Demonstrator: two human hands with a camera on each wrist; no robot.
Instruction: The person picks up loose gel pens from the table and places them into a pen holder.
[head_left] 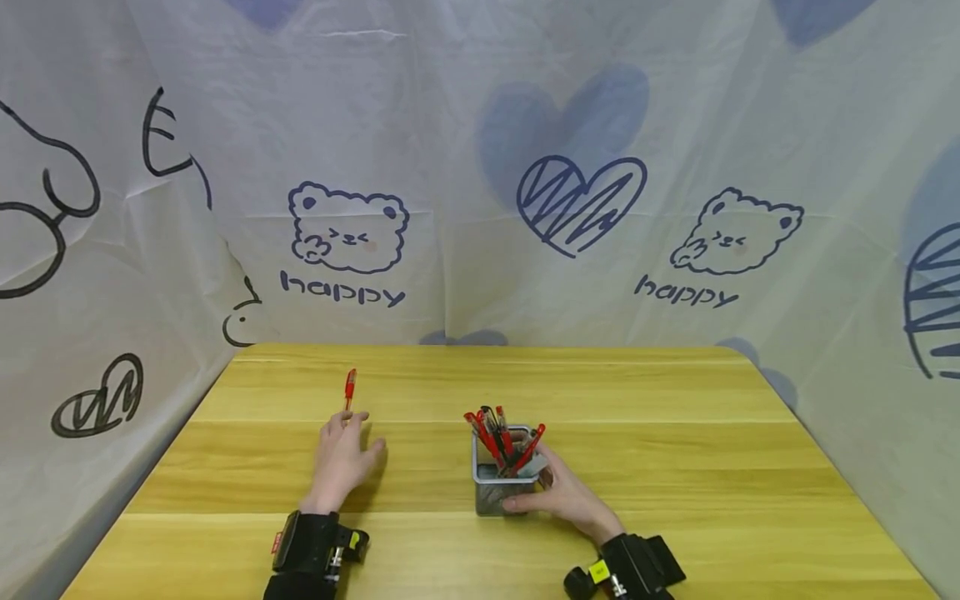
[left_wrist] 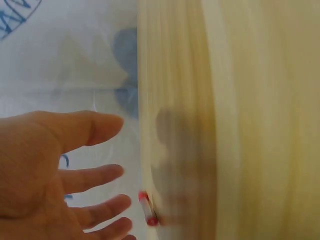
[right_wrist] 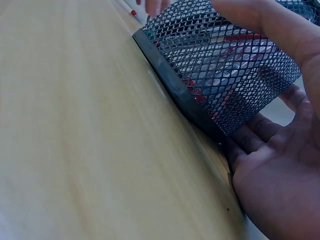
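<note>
A mesh pen holder (head_left: 505, 498) stands on the table, filled with several red and black pens (head_left: 491, 437). My right hand (head_left: 564, 498) grips it from the right, thumb across the near side and fingers round the far side. In the right wrist view the dark mesh (right_wrist: 210, 55) shows the pens through it. My left hand (head_left: 341, 462) is over the table at the left, its fingers extended and the thumb apart. Just beyond its fingertips lies a red-capped pen (head_left: 350, 388). The left wrist view shows a gap between the fingers and that pen (left_wrist: 148, 209).
The wooden table (head_left: 675, 433) has light yellow grain. A pale cloth backdrop (head_left: 465, 275) with bear and heart drawings hangs behind its far edge and along the left side.
</note>
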